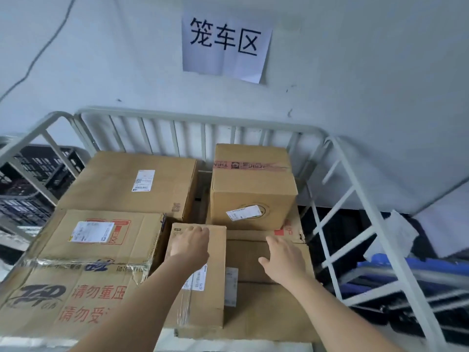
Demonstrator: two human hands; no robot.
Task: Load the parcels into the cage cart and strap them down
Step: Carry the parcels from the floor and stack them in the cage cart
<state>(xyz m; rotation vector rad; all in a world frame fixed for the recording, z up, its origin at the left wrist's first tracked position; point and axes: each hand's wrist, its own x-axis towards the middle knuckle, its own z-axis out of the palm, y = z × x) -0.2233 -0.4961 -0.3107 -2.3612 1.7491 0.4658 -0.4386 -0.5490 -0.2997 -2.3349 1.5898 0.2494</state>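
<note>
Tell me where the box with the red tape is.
In the head view, the box with the red tape stands at the back right of the cage cart, beside the big flat box and beyond the right hand.

I am looking at plain brown cardboard parcels, each wearing a white label. The upright box is carrying a band of red printed tape; the big box is showing red characters and a dark logo. The cage cart is showing pale grey-white rails. The paper sign is showing black characters on white.
</note>
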